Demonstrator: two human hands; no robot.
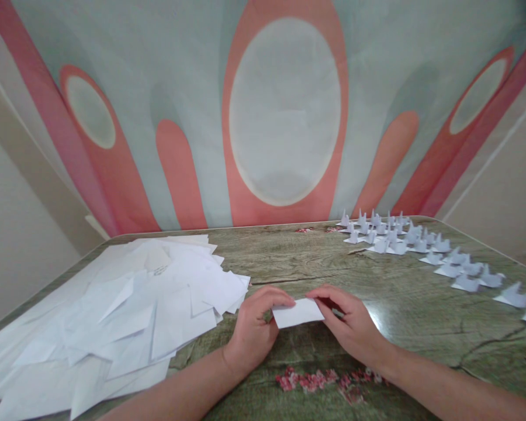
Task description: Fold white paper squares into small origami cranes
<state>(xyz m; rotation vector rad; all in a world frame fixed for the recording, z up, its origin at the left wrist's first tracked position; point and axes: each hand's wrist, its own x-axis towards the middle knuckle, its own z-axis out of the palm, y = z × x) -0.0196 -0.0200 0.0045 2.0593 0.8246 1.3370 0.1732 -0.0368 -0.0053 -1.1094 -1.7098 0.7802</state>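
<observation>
A small white rectangle of paper [298, 314] is held between my two hands, just above the table at the middle. My left hand [258, 318] grips its left end, the thumb lying along the top edge and the other fingers curled beneath. At the upper right corner, my right hand [348, 318] pinches the paper between thumb and fingers. Whether the paper is folded in layers I cannot tell.
A wide heap of loose white paper sheets [127, 316] covers the left side of the wood-patterned table [280, 257]. Several folded white paper cranes [414, 235] stand in rows along the right and back right. Behind the table hangs a patterned backdrop [201, 70].
</observation>
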